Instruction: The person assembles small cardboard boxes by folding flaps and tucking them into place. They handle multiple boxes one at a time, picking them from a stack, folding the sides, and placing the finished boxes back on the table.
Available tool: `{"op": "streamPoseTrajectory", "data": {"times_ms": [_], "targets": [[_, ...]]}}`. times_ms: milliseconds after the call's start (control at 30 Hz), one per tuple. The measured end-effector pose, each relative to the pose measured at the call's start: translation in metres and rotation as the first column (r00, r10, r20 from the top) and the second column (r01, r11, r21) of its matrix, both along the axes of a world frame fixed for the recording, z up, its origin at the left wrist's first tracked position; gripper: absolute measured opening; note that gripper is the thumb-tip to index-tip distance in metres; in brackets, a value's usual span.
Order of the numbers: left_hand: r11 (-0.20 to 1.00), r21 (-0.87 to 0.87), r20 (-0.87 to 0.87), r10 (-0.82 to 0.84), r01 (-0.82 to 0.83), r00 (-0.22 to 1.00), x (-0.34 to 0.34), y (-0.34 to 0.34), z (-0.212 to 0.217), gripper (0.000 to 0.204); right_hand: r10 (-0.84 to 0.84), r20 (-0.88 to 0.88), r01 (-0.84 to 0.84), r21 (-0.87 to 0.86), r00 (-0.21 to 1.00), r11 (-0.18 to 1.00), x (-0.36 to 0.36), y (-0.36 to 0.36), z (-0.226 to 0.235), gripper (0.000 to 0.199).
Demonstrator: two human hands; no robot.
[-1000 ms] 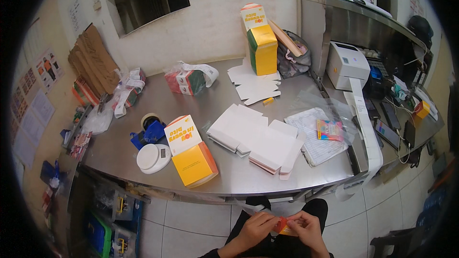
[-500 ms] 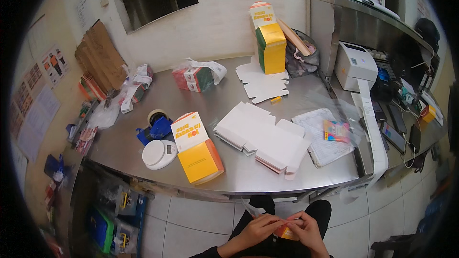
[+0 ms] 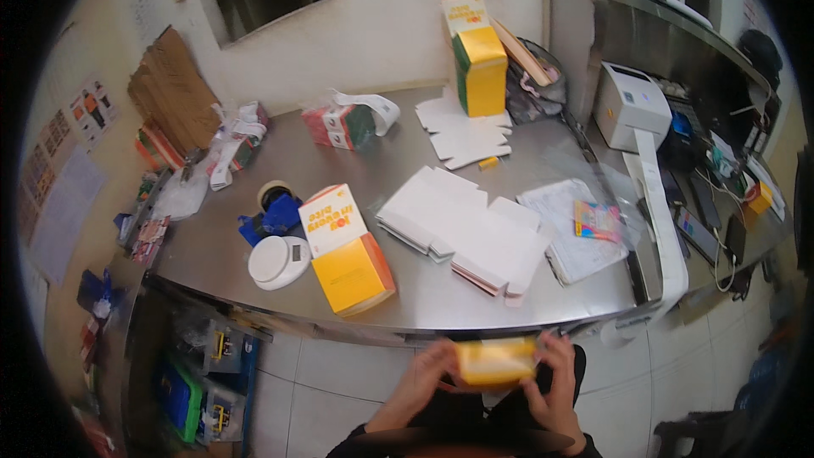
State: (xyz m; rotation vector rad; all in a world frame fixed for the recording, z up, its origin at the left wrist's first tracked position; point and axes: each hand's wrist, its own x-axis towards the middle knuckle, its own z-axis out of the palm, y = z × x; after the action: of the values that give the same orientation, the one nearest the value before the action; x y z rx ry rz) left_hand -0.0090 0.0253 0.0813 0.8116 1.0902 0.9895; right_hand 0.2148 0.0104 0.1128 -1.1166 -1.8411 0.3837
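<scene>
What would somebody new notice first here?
Probably the blurry yellow box held between the left fingers and right fingers, at the bottom middle. Next might come the tall yellow-and-green carton at the back of the metal table, and the white cardboard pieces stacked near its middle.

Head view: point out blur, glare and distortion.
Head view: the yellow box is smeared, with the left hand and right hand soft; pale glare on the steel table; the table's front edge bows, corners black.

Both hands [image 3: 428, 369] [image 3: 555, 377] curl inward, level and apart.
</scene>
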Motion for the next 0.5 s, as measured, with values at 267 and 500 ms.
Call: {"op": "streamPoseTrajectory", "data": {"times_ms": [267, 500], "targets": [[0.903, 0.050, 0.745, 0.251, -0.426, 0.618, -0.006, 0.013, 0.008, 0.030, 0.129, -0.160, -0.165, -0.235, 0.979, 0.958, -0.024, 0.016, -0.019, 0.046], [0.568, 0.737, -0.302, 0.761, -0.366, 0.574, -0.004, -0.004, 0.037, 0.040, 0.103, 0.125, -0.084, -0.145, 0.987, 0.986, -0.016, 0.019, -0.003, 0.028]]}}
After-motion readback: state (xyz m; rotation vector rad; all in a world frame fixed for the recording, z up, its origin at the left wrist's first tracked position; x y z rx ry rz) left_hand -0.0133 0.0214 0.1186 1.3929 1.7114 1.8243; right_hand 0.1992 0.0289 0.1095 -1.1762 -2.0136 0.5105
